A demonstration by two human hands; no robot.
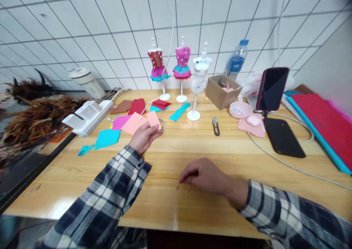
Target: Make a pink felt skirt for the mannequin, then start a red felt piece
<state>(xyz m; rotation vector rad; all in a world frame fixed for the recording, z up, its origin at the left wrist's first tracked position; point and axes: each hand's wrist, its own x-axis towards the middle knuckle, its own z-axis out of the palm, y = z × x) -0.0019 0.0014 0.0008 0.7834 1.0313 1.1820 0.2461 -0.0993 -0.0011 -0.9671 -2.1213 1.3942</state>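
Note:
My left hand (143, 136) is closed on a small pink fabric piece (154, 119), held just above the wooden table (170, 205) beside a pile of pink, magenta and blue fabric cut-outs (121, 126). My right hand (205, 175) rests lower down near the table's middle, fingers curled and pinched toward the surface by some tiny pins (189, 187); what it pinches is too small to make out. Three small mannequin stands (182, 67) in doll dresses stand at the back.
Thread snips (216, 126), a pink bowl (240, 109), a cardboard box (222, 91), a water bottle (237, 60) and a phone on a stand (272, 89) lie right of centre. Red and blue sheets (324, 128) sit far right. A white power strip (88, 117) and feathers (35, 117) are left.

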